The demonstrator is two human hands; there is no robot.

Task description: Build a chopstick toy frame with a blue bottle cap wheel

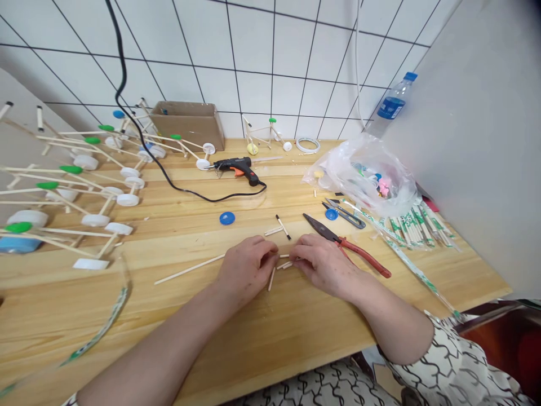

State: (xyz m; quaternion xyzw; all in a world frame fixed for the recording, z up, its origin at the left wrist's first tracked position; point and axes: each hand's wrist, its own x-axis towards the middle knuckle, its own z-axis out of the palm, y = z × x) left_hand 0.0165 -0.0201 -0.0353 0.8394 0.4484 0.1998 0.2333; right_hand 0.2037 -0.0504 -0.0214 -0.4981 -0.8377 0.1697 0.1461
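Close to the table's front edge, my two hands face each other with fingers pinched. My left hand (249,266) is closed on a thin wooden stick (190,269), whose long end runs out to the left along the table. My right hand (322,264) is closed around the stick's other side; its fingertips partly hide the grip. Short stick pieces (271,279) lie below and between the fingertips. Just beyond them is a small T of sticks (283,227) with black-tipped ends. Red-handled pliers (366,256) rest beside my right hand.
Several stick-and-wheel frames (95,220) crowd the left side. A glue gun (239,167) with a black cord, a cardboard box (190,121) and a tape roll (308,145) stand behind. At right are snips (346,214), a plastic bag (367,175) and wrapped sticks (418,225).
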